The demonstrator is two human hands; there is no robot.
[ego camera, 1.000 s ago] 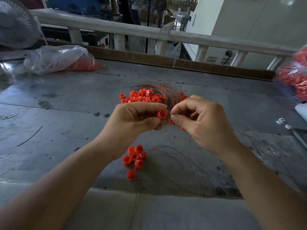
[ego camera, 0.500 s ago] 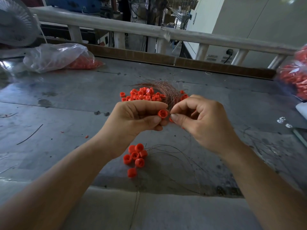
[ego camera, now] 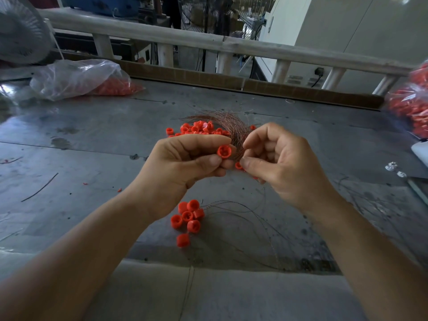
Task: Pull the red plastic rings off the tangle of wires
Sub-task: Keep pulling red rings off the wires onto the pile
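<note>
Red plastic ring [ego camera: 224, 151] pinched in left hand [ego camera: 185, 163], right hand [ego camera: 280, 163] pinching copper wire tangle [ego camera: 231, 125]

I'm looking at a flat grey metal tabletop [ego camera: 92, 140] with a dull sheen, scuffed and blotched with stains. The small red plastic rings [ego camera: 194, 226] are smooth with a soft satin finish. The tangle of thin copper-coloured metal wires [ego camera: 231, 126] glints faintly. Far left there's a clear crinkled plastic bag [ego camera: 76, 77], glossy. Behind it, a white painted railing [ego camera: 185, 40] looks chalky and rough, and a matt brown cardboard strip [ego camera: 301, 91] runs below.
</note>
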